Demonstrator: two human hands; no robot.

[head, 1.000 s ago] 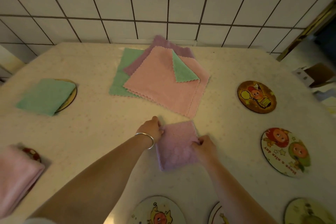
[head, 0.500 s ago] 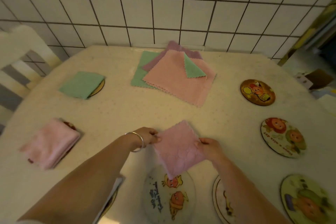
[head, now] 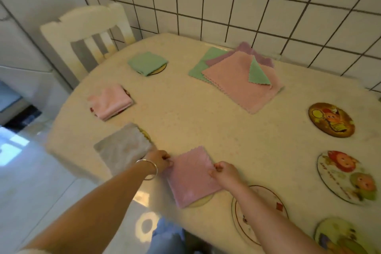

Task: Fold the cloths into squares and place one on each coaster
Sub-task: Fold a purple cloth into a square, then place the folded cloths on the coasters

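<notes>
From the head view, the left hand (head: 159, 161) and right hand (head: 223, 172) each pinch an opposite edge of a folded pink-lilac square cloth (head: 192, 176). The cloth lies over a round pale coaster (head: 201, 202) at the near edge of the cream speckled counter (head: 206, 121). A stack of unfolded pink, green and purple cloths (head: 237, 74) lies near the tiled wall.

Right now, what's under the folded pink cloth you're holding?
A coaster: only a pale sliver of its rim shows below the folded pink cloth, pinched by the left hand and right hand. Its picture is covered.
</notes>
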